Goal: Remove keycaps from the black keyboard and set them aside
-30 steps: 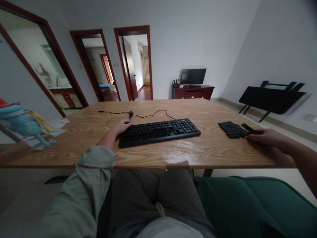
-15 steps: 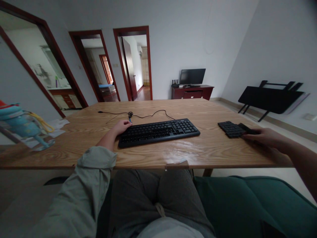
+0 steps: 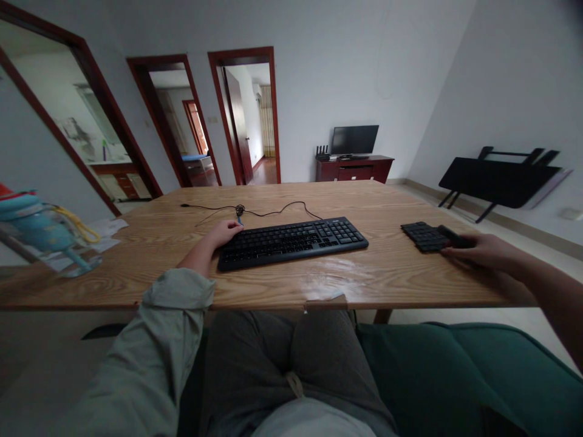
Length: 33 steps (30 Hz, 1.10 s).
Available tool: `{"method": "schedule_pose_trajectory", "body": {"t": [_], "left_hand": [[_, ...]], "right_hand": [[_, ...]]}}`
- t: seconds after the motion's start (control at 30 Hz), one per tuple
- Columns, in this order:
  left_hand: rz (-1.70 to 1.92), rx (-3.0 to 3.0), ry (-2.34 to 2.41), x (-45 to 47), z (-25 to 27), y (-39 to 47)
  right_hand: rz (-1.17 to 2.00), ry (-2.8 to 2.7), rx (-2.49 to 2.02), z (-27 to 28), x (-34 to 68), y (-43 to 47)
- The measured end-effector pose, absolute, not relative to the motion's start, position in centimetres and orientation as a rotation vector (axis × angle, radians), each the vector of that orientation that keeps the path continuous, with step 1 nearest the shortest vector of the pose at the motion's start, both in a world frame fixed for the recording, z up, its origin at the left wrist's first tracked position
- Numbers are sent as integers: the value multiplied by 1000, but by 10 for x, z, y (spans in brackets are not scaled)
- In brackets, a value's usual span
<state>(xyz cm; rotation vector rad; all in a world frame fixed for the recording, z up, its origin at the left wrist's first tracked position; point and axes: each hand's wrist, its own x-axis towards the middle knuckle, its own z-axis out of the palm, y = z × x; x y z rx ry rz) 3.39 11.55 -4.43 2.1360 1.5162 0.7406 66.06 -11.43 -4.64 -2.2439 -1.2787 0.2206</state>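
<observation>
Head view: left hand [image 3: 224, 232] rests curled at the full-size keyboard's [image 3: 293, 241] left end; right hand [image 3: 483, 250] grips a dark remote-like device [image 3: 450, 237] beside the small keypad [image 3: 424, 236] on the wooden table [image 3: 273, 285]. Judged light, rigid; best held along its long edges.

Black flat plastic computer keyboard [image 3: 292, 242], black small plastic keypad [image 3: 424, 236], light wood-grain rectangular table [image 3: 387, 273], pale green fabric sleeve [image 3: 150, 358], dark green cushioned sofa [image 3: 455, 376], turquoise clear-plastic bottle [image 3: 43, 233], dark red wooden door frames [image 3: 273, 109]
</observation>
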Motion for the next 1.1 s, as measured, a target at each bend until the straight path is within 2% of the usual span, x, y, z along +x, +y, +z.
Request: {"method": "schedule_pose_trajectory", "body": {"t": [0.1, 0.23, 0.33, 0.4, 0.5, 0.63, 0.77, 1.1], "left_hand": [[733, 2148, 1506, 35, -44, 115], [707, 2184, 1497, 37, -45, 114], [700, 2192, 1482, 37, -45, 114], [691, 2206, 1478, 37, -44, 113], [673, 2242, 1482, 36, -43, 112], [618, 2302, 1489, 38, -40, 104], [609, 2355, 1464, 44, -41, 94], [677, 2416, 1627, 66, -47, 91]], "right_hand": [[333, -1215, -2213, -39, 662, -113], [89, -1319, -2084, -5, 627, -101], [-19, -1465, -1796, 24, 564, -84], [122, -1501, -1554, 32, 512, -72], [654, -1467, -1402, 18, 437, -59], [1008, -1710, -1421, -26, 379, -55], [985, -1674, -1409, -49, 381, -44], [964, -1574, -1257, -57, 414, -11]]}}
